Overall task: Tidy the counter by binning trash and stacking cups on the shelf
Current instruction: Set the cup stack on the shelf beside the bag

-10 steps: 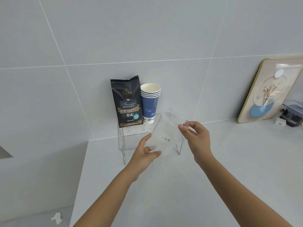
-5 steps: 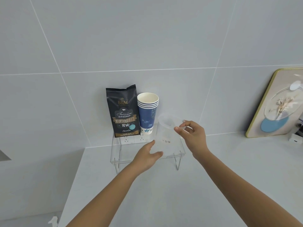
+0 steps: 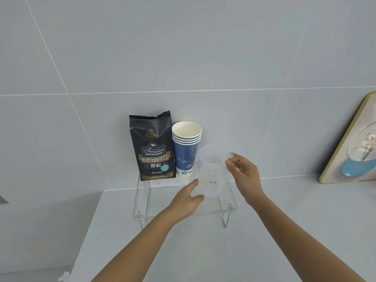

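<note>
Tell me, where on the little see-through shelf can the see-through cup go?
The clear shelf has bare room along its front and right, beside the blue paper cups. The back left is crowded: the coffee bag and the blue paper cups stand together. The clear cup sits between the left hand and right hand.

Upright clear cup (image 3: 210, 176) on shelf (image 3: 227, 208)

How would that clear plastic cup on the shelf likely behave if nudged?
The clear plastic cup looks thin-walled and empty, so probably very light and easily squashed. Tall and narrower at the base, it would likely tip or slide on the smooth acrylic shelf.
</note>
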